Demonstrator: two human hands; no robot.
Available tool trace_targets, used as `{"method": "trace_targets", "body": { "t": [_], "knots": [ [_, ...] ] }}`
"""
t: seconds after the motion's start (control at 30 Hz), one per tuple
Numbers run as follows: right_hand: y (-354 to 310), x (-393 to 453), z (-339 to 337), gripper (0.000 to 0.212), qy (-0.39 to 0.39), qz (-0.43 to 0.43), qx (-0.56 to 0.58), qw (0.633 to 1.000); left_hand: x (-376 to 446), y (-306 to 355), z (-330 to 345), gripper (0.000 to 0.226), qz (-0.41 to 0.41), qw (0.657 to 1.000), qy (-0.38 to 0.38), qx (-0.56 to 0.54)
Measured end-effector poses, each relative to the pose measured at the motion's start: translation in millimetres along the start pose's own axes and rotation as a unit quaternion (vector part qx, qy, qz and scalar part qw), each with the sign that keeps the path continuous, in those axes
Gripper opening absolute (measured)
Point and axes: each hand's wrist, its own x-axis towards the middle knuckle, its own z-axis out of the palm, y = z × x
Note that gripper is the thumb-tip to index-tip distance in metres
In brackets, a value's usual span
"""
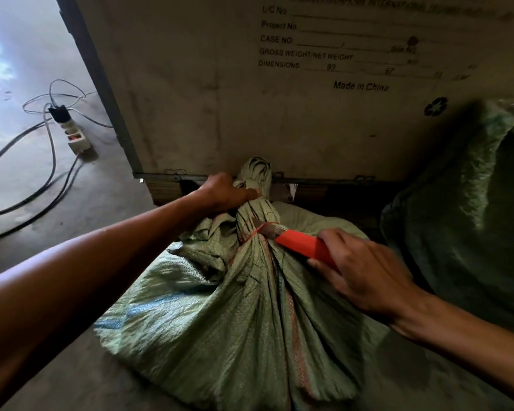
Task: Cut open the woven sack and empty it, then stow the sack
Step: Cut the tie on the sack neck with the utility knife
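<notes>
We look down along two bare forearms at one pale green woven sack lying on a concrete floor, its mouth gathered into a twisted neck pointing away from us. The left arm stretches from the near left, and the left hand is wrapped tight around that neck just below the tuft at its far end. The right arm enters from the near right; the right hand is closed around the rear of one red utility knife, held low and angled to the far left. Its blade tip touches the neck where a thin red tie circles it. The fingers hide the knife's back end, and the blade is blurred, so we cannot make out whether it has cut in. A second, darker green sack sits on the right, cut off by the frame edge. Behind both stands one large crate with printed shipping text, its top out of view. Far left, one white power strip lies among tangled cables, too looped for us to count.
</notes>
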Motion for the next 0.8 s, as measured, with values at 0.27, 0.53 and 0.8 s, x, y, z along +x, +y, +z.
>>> {"method": "trace_targets", "body": {
  "t": [0.27,0.53,0.8],
  "knots": [
    [3,7,-4,0.031,0.073,-0.035,-0.061,0.995,-4,-10,6,0.047,0.012,0.998,-0.038,-0.046],
    [24,45,-45,0.027,0.182,0.21,0.285,0.917,-30,17,2,0.047,0.034,0.982,-0.05,-0.18],
    [15,78,-34,0.022,0.166,0.232,0.533,0.797,-59,51,-15,0.045,0.123,0.966,-0.077,-0.212]
  ]
}}
